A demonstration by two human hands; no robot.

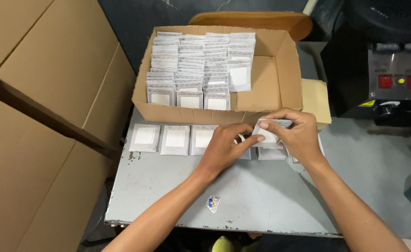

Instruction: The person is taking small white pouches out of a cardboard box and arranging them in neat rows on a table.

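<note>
My left hand (225, 145) and my right hand (295, 133) meet over the grey metal table (242, 196), both pinching a small clear packet with a white pad (267, 134). A few more packets lie stacked under them (271, 153). Three similar packets (174, 139) lie in a row to the left, along the front of an open cardboard box (280, 70). The box holds several rows of the same packets (200, 65), standing upright and filling its left two thirds.
Large flat cardboard cartons (42, 116) stand at the left. A black machine with red buttons (394, 81) sits at the right. A wooden stool seat (256, 21) shows behind the box, a tan envelope (316, 100) beside it, a small sticker (213, 203) on the table.
</note>
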